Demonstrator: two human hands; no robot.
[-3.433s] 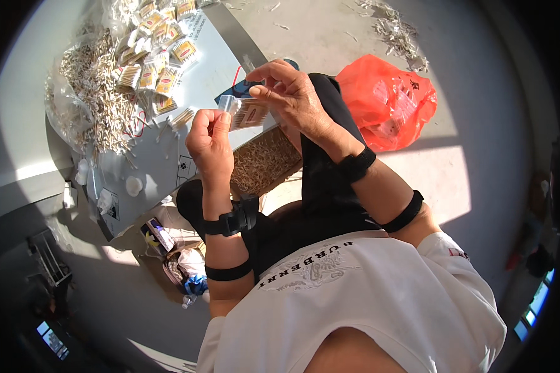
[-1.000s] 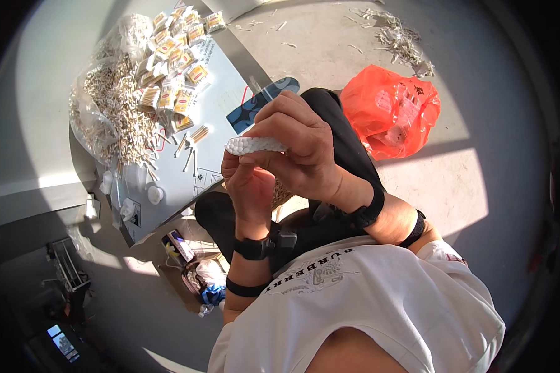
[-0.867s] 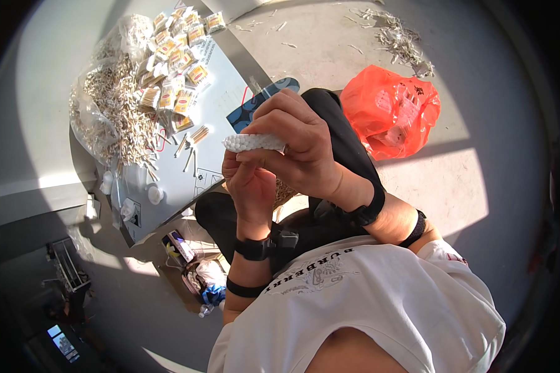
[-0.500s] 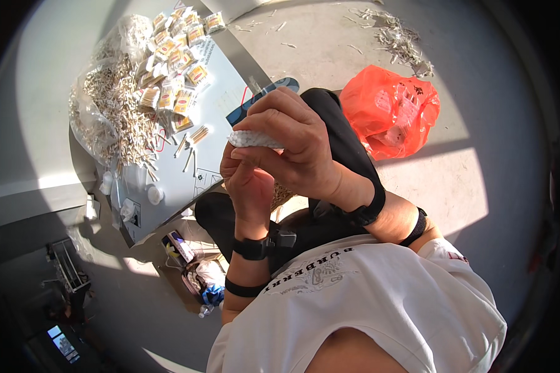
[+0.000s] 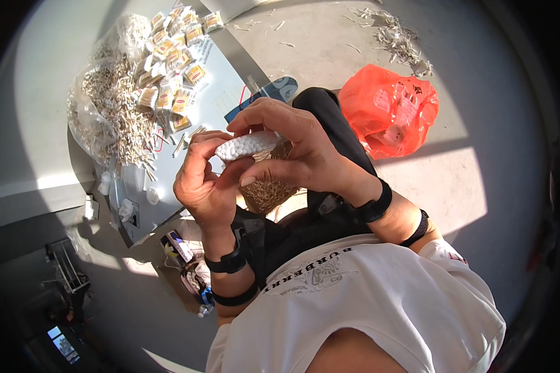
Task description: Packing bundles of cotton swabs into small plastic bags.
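Note:
Between my two hands is a flat pack of cotton swabs [image 5: 249,146], its rows of white tips facing up. My left hand [image 5: 204,180] closes on the pack's left end, with fingers behind it and the thumb along its near side. My right hand [image 5: 305,146] grips the right part, fingers arched over the far edge and the thumb below. Part of the pack is hidden by the right fingers. Below the hands, in front of my lap, a mass of thin tan sticks [image 5: 270,196] shows; whatever contains it is mostly covered.
On the grey table [image 5: 214,87] at the left lie a heap of loose cotton swabs [image 5: 121,118] and several filled small packs [image 5: 180,59]. A red plastic bag [image 5: 389,112] stands on the floor at right. Scattered swabs [image 5: 404,46] lie beyond it. A cardboard box [image 5: 183,286] sits lower left.
My left hand has moved left and up onto the pack's left end. The pack has shifted slightly, showing more white tips. My right hand's fingers have spread further over it.

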